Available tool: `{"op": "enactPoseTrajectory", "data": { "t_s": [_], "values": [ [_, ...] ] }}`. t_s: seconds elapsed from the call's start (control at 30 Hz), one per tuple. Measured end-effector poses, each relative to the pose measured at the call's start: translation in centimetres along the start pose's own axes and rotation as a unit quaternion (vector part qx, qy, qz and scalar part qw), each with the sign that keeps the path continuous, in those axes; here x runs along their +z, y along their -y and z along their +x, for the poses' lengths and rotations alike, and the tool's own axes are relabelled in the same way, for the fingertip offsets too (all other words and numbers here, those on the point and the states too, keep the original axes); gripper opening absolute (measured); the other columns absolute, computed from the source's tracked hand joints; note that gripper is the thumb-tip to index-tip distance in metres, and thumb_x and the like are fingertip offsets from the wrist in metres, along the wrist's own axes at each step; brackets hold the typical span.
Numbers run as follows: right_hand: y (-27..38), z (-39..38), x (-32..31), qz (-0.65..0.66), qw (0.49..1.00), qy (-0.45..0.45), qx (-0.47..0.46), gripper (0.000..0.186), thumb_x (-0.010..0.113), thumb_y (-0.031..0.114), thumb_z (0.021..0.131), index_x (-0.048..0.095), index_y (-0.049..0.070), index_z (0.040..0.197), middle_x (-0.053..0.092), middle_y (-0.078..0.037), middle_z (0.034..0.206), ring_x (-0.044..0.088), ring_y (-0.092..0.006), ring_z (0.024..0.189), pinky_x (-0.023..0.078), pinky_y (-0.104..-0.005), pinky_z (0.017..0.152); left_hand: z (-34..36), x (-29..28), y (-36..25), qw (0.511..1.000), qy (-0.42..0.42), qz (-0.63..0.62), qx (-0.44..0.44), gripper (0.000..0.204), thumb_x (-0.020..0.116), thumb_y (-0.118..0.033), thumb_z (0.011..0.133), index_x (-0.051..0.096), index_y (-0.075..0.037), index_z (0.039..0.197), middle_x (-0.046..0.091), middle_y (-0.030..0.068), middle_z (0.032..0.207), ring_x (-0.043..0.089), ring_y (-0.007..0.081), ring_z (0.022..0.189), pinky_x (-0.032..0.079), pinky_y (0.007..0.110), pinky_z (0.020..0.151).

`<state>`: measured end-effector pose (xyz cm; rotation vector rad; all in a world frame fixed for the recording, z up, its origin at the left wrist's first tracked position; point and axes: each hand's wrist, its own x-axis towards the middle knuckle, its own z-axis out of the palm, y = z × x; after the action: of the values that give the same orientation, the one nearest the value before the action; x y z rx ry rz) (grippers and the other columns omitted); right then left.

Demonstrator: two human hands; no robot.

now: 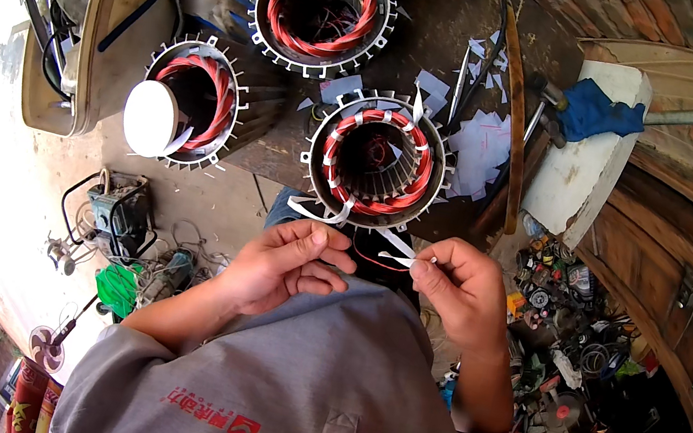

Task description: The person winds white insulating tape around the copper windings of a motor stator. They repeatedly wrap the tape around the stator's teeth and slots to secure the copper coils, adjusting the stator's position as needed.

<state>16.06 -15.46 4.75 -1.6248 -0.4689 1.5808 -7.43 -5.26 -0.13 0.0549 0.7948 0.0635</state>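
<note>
My right hand (470,296) pinches a narrow white tape (397,244) between thumb and forefinger. A thin red wire (377,263) runs toward these same fingertips. My left hand (289,268) is closed, its thumb pressed to the forefinger and the other fingers curled; whatever may be in that pinch is hidden. Just beyond both hands stands a motor stator (310,159) with a ring of red windings (422,170), bound at intervals with white tape. One loop of tape (311,207) hangs from its near rim, close above my left hand.
Two more red-wound stators (259,2) (234,90) stand behind and left, the left one carrying a round white lid (150,119). White paper pieces (481,148) and a long wooden strip (514,107) lie right. A beige bin (94,61) stands left; scrap parts (570,340) cover the right floor.
</note>
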Motion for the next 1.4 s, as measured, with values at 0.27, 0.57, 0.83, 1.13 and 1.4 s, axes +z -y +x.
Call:
{"op": "enactPoseTrajectory", "data": {
  "t_s": [0.27,0.57,0.83,1.13,1.4],
  "values": [
    [0.0,2.8,-1.1,-0.031,0.998,-0.022,0.052,0.016,0.069,0.013,0.095,0.067,-0.003,0.093,0.066,-0.002,0.076,0.054,-0.003,0.067,0.043,-0.0206,0.059,-0.7,-2.3,-0.9,0.998,-0.013,0.052,0.023,0.021,0.054,-0.024,0.105,0.061,-0.004,0.108,0.07,0.0093,0.093,0.07,0.0172,0.083,0.057,0.027,0.071],
    [0.9,2.0,1.9,-0.383,0.875,-0.086,-0.283,0.01,0.069,0.002,0.087,0.059,0.001,0.091,0.063,-0.014,0.082,0.064,-0.0325,0.069,0.051,-0.0389,0.06,-1.1,1.0,-5.5,0.92,-0.011,0.36,0.155,0.017,0.058,-0.016,0.102,0.064,-0.002,0.109,0.07,0.0074,0.095,0.068,0.0142,0.078,0.053,0.028,0.065],
    [-2.7,2.9,4.8,-0.475,0.795,-0.147,-0.349,0.01,0.069,0.004,0.082,0.059,0.006,0.08,0.057,-0.009,0.073,0.062,-0.0281,0.066,0.05,-0.0403,0.058,6.0,7.7,-8.8,0.293,0.071,0.931,0.206,0.022,0.068,-0.005,0.076,0.07,-0.003,0.098,0.069,0.0131,0.106,0.071,0.0327,0.083,0.057,0.041,0.067],
    [-2.2,-0.4,4.2,0.015,0.992,-0.004,-0.122,0.021,0.064,0.007,0.093,0.063,0.0,0.113,0.063,-0.007,0.08,0.06,-0.0193,0.066,0.051,-0.0328,0.068,4.9,8.3,-9.7,0.19,-0.013,0.927,0.322,0.013,0.065,-0.009,0.077,0.065,-0.002,0.089,0.067,0.0135,0.083,0.07,0.0273,0.063,0.055,0.037,0.052],
    [-5.0,-3.5,2.9,0.638,0.739,0.188,-0.109,0.026,0.047,0.027,0.103,0.062,0.008,0.113,0.056,-0.004,0.095,0.055,-0.0162,0.087,0.037,-0.0448,0.105,-5.0,5.9,-8.3,0.338,-0.311,0.751,0.476,0.011,0.067,0.002,0.081,0.058,-0.004,0.08,0.059,0.0104,0.074,0.062,0.0273,0.056,0.049,0.037,0.051]
  ]
}}
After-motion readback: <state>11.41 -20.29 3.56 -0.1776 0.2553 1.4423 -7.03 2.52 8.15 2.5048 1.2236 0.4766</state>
